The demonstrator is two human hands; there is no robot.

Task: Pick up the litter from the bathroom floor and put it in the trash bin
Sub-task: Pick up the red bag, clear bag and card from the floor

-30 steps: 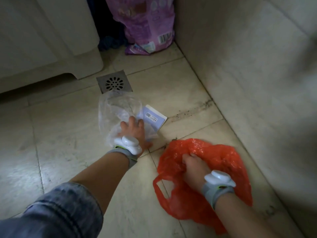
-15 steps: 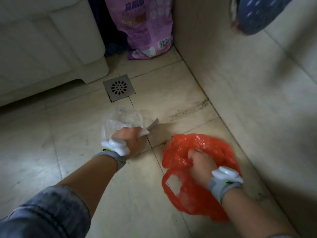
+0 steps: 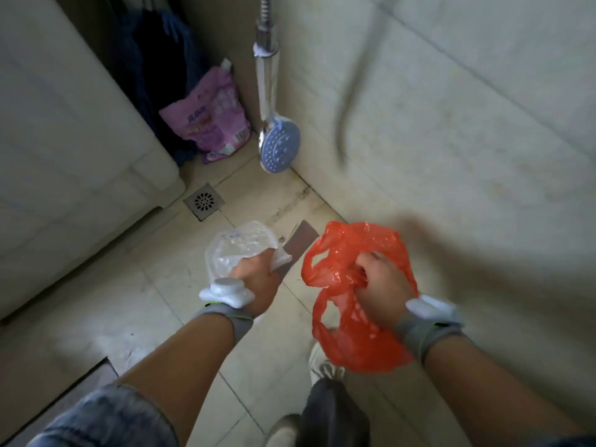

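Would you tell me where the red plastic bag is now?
The red plastic bag hangs lower right in the head view, bunched in the right hand, beside the clear bag in the left hand.

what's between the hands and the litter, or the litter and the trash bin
Nothing stands between hands and litter: the left hand grips the clear plastic bag and a small box, the right hand grips the red bag. No trash bin is in view, so that path cannot be judged.
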